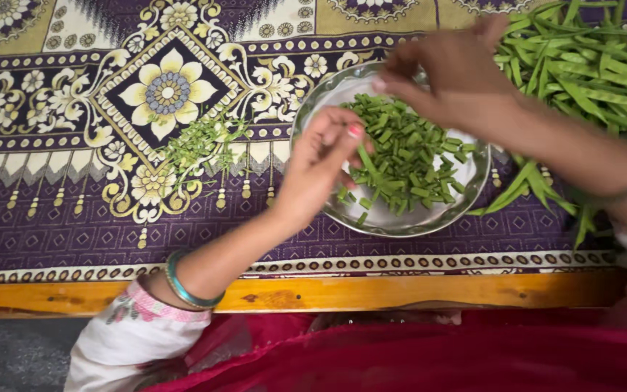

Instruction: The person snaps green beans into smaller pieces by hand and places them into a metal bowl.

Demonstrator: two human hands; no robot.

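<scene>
The left hand (pixel 321 163) pinched a green bean (pixel 366 161) over the steel plate (pixel 429 221); the right hand (pixel 451 72) hovered, fingers loosely apart.

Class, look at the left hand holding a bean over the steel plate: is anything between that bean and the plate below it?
Nothing visible blocks it. The left hand pinches a bean directly above the steel plate, where only chopped bean pieces lie. The right hand is over the plate's far rim, off to the side.
</scene>
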